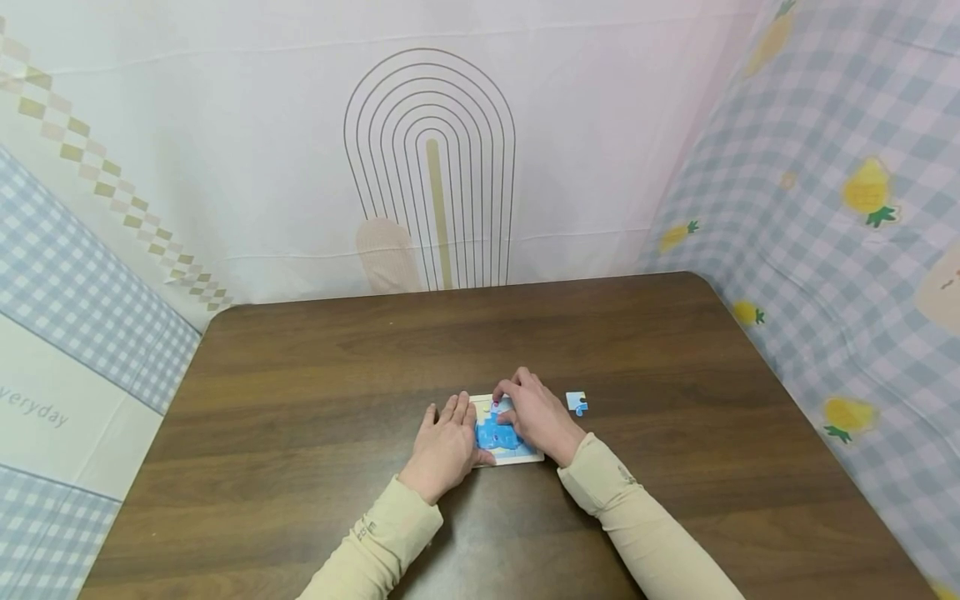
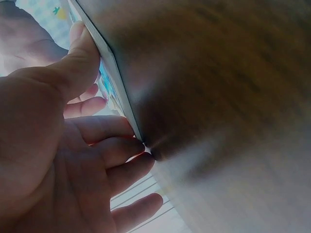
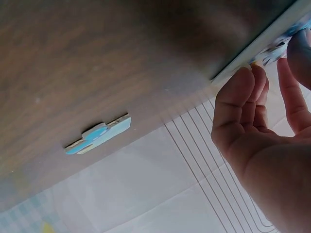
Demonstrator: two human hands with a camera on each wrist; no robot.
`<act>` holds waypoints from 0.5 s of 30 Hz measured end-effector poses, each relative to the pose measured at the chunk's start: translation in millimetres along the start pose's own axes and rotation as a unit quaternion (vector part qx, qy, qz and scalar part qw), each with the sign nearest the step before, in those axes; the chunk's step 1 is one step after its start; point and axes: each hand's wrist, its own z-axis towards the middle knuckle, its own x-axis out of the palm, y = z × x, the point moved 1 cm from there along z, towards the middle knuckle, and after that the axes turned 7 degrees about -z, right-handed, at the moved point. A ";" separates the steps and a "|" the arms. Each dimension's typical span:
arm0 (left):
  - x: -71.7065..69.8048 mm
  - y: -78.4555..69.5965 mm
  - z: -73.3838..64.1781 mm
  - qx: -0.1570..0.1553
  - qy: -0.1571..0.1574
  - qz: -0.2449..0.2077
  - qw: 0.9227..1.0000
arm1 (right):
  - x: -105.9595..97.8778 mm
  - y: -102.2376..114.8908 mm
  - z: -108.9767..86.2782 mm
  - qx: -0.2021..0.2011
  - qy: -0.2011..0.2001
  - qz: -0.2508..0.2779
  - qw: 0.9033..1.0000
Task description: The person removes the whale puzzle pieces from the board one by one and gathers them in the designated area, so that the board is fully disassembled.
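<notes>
A small jigsaw puzzle in a pale-rimmed tray, with a blue picture, lies on the table between the two hands. The left hand rests along the tray's left side, fingers extended, its thumb over the near rim. Bent over the upper right of the puzzle is the right hand; its index finger and thumb touch down on the picture, a little apart. I cannot tell whether they pinch a piece. In the right wrist view, its other fingers curl at the tray's rim. The right palm hides part of the puzzle.
One loose light-blue puzzle piece lies on the table just right of the right hand. The brown wooden table extends around the tray. A printed white cloth hangs behind it, with checked cloth at the right side.
</notes>
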 end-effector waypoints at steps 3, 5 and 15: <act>-0.2 -0.1 0.1 0.000 0.000 -0.002 1.000 | -0.3 0.0 0.1 -0.003 -0.002 0.000 1.000; -0.4 0.0 0.4 -0.001 0.001 -0.002 1.000 | -0.5 -0.2 0.1 -0.003 -0.002 0.001 1.000; 0.2 0.4 0.6 0.002 -0.002 0.000 1.000 | -1.5 1.6 -0.8 -0.004 0.001 0.003 1.000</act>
